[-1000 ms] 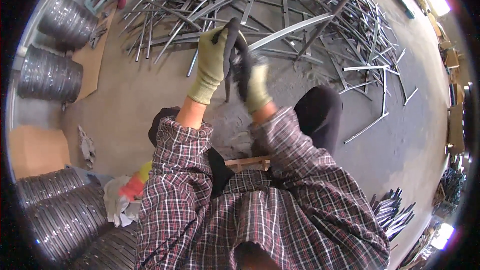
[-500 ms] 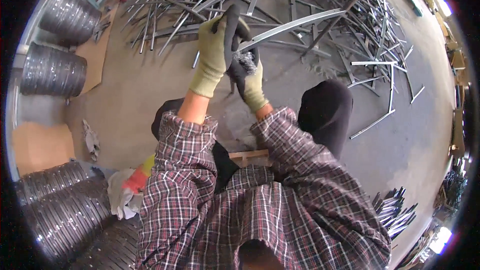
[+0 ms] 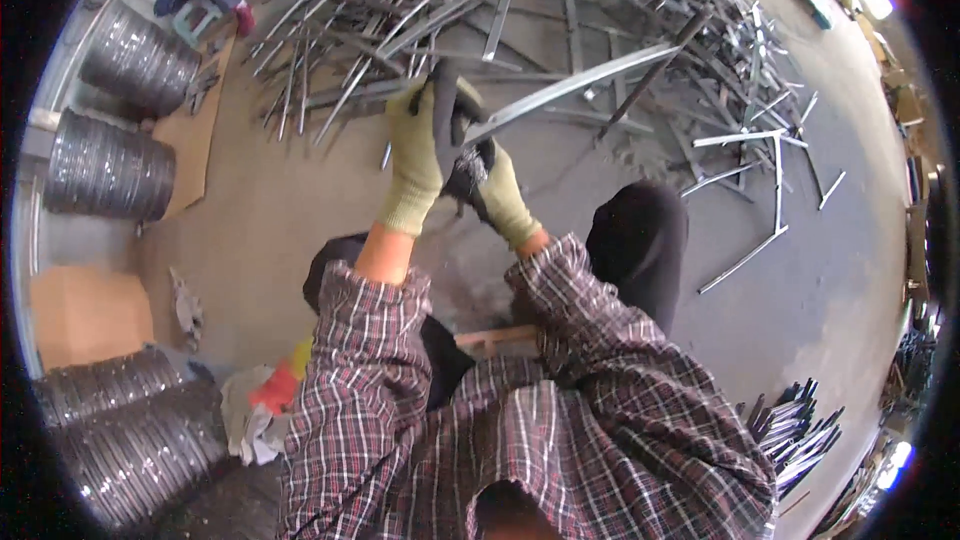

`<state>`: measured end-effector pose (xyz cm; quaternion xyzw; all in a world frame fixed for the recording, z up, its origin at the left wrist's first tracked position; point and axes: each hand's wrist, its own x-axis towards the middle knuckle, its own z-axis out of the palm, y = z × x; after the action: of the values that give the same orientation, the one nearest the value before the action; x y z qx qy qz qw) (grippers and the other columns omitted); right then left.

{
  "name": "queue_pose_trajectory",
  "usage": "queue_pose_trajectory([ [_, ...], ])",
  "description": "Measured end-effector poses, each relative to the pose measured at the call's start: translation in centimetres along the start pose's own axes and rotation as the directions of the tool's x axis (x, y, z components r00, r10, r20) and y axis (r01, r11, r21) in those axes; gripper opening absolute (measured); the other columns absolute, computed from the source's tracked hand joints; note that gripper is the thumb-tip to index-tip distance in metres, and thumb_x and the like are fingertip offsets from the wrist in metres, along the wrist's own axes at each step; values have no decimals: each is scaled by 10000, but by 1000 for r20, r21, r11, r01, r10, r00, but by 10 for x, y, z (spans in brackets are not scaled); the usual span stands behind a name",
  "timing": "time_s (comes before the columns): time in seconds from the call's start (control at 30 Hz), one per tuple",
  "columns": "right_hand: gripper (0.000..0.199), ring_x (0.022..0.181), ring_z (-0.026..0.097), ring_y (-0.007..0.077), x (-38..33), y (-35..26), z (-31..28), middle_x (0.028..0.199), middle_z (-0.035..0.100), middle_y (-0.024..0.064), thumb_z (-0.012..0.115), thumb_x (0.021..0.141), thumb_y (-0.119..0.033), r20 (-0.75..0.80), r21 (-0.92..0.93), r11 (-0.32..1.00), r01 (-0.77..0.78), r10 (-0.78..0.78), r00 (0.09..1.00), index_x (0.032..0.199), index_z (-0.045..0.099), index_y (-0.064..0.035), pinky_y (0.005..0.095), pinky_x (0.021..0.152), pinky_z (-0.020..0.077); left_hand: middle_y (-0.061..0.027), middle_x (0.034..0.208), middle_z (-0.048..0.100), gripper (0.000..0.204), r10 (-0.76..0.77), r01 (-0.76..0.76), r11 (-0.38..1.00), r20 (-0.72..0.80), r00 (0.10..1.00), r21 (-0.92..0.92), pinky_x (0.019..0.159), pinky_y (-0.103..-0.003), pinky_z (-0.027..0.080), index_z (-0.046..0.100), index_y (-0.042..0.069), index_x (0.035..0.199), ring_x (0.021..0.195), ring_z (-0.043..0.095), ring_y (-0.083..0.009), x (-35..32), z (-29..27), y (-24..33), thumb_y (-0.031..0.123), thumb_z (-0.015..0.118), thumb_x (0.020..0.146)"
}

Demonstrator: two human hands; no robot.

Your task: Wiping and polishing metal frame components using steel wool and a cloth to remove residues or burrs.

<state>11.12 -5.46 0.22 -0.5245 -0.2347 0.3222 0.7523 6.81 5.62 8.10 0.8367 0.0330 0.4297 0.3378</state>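
Head camera: left hand (image 3: 425, 135), in a cream-and-black glove, was clamped on the near end of a grey metal bar (image 3: 575, 90). Bar slanted up and away to the right, meeting a dark crossbar (image 3: 650, 77) at its far end. Right hand (image 3: 503, 185), gloved alike, was closed around a silvery wad (image 3: 469, 166) resembling steel wool, just beside the bar's near end; wad-to-bar contact could not be told. Beyond, metal frames (image 3: 500, 22) lay heaped on the floor (image 3: 265, 200).

No text or labels showing legibly; no brands, numbers or signs are reading clearly anywhere.
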Motion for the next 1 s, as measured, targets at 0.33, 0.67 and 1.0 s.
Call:
queue_pose_trajectory([
  [0.33, 199, 639, 628, 281, 2, 65, -3, 733, 618, 146, 629, 820, -107, 94, -478, 842, 250, -234, 968, 995, 572, -30, 379, 595, 479, 9, 672, 627, 499, -414, 404, 816, 70, 908, -412, 580, -259, 414, 651, 52, 739, 562, 514, -79, 8, -11, 27, 431, 436, 983],
  [0.67, 242, 683, 564, 140, -17, -46, -44, 897, 609, 33, 502, 969, -138, -497, -144, 886, 440, -450, 743, 1185, 572, -56, 259, 536, 474, -58, 1260, 577, 628, -405, 496, 623, 293, 866, -605, 1001, -293, 399, 399, 55, 1419, 1189, 496, -147, -37, -9, 6, 186, 681, 872],
  [1.0, 531, 925, 649, 343, -11, -108, 16, 1011, 666, 197, 685, 764, -161, 583, -559, 489, 670, -343, 736, 1240, 546, 29, 360, 828, 501, -23, 1075, 631, 299, -375, 478, 621, 300, 877, -621, 931, -342, 458, 562, 52, 1169, 992, 563, -203, -113, 48, -66, 166, 601, 896],
])
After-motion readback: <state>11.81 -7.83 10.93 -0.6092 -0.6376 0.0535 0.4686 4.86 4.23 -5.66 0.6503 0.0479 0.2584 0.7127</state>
